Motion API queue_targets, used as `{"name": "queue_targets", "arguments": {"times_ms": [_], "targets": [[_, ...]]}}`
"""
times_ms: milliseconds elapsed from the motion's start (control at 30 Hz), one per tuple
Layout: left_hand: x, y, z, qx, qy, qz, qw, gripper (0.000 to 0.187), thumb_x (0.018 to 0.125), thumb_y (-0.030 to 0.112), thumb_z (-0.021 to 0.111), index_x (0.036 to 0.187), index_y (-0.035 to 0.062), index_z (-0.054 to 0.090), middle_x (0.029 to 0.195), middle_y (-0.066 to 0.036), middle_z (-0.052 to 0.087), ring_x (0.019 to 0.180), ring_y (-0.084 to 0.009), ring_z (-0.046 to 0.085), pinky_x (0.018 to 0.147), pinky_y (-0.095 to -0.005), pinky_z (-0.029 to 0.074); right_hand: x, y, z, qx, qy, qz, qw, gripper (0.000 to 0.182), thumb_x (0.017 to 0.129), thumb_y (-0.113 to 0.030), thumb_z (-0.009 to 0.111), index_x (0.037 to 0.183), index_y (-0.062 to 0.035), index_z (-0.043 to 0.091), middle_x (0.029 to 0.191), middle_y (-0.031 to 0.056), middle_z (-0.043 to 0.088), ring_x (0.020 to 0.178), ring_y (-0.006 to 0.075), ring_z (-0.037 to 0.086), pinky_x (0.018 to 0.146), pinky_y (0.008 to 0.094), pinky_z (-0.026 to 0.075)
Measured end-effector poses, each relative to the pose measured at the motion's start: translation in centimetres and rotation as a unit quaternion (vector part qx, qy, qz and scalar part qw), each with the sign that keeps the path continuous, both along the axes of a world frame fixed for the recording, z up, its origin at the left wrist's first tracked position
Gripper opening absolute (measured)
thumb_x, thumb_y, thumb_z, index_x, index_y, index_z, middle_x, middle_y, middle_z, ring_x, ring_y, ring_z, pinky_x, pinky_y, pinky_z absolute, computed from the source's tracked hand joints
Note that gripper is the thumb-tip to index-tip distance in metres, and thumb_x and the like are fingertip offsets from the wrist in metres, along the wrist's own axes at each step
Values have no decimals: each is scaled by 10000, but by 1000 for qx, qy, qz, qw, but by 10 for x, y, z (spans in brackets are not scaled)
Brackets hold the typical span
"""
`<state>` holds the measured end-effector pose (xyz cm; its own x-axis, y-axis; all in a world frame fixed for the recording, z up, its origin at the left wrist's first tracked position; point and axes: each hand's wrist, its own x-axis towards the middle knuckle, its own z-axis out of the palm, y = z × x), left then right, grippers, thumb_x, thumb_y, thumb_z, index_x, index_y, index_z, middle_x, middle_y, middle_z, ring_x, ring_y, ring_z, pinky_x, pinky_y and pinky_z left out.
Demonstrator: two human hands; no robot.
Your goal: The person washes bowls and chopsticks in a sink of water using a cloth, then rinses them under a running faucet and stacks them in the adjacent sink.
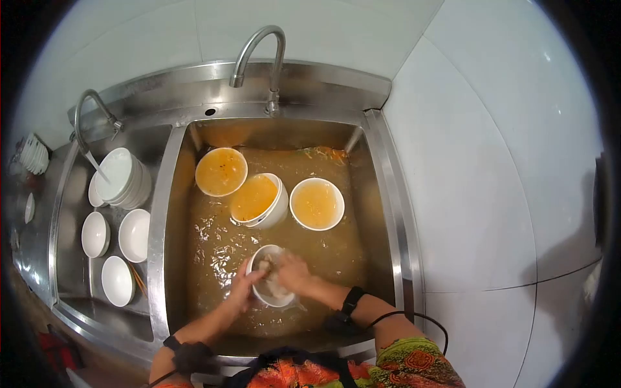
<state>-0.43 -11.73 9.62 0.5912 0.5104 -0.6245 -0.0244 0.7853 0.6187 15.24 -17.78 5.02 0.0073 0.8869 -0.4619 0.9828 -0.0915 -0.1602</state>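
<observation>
In the head view, my left hand [242, 288] grips the left side of a white bowl [283, 301], with the thumb over its rim. The bowl is tilted just above the murky water of the large sink. My right hand [294, 274] reaches into it, somewhat blurred, fingers closed around a pale, crumpled cloth-like thing [273, 285]. Beyond my hands, a stack of white bowls [275, 215] leans in the water, the top one holding orange liquid. Bowls with similar liquid stand at its left [221, 172] and right [317, 204].
A steel faucet [278, 71] arches over the large sink. In the left basin, a second faucet [84, 119] runs water onto stacked white bowls [119, 176]. Loose bowls [118, 281] and chopsticks [138, 280] lie near it. A steel divider [162, 213] separates the basins; a tiled wall [466, 181] rises at right.
</observation>
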Motion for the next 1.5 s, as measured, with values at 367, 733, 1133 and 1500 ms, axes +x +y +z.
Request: {"name": "queue_targets", "arguments": {"times_ms": [367, 733, 1133, 1500], "targets": [[0, 8, -43, -199, 27, 12, 980, 513, 848, 379, 519, 1295, 203, 340, 1201, -126, 481, 1043, -335, 521, 745, -589, 473, -32, 7, -26, 0, 593, -283, 754, 455, 844, -201, 484, 1269, -55, 415, 1138, 158, 535, 1045, 242, 525, 874, 337, 416], [-34, 25, -16, -87, 72, -162, 980, 684, 619, 243, 528, 1240, -5, 383, 1051, -240, 523, 863, -392, 587, 558, -509, 557, 53, 18, 67, -13, 22, -121, 992, 380, 774, -255, 544, 1093, -48, 553, 1001, 163, 614, 913, 287, 610, 766, 406, 475], [-19, 25, -29, -26, 48, -247, 968, 522, 587, 129, 520, 1099, 27, 512, 941, -147, 564, 778, -333, 598, 587, -592, 526, -19, 27, 69, 240, 167, 75, 953, 469, 632, -230, 718, 1051, -96, 556, 1046, 131, 462, 976, 322, 480, 756, 469, 446], [-19, 43, 19, 190, 89, -173, 962, 711, 579, -9, 499, 1280, 94, 438, 978, -121, 568, 864, -225, 581, 678, -340, 519, 39, 1, -4, -175, 460, -387, 779, 542, 748, -361, 649, 1209, -118, 504, 1233, 129, 466, 1095, 298, 486, 757, 527, 474]]}}
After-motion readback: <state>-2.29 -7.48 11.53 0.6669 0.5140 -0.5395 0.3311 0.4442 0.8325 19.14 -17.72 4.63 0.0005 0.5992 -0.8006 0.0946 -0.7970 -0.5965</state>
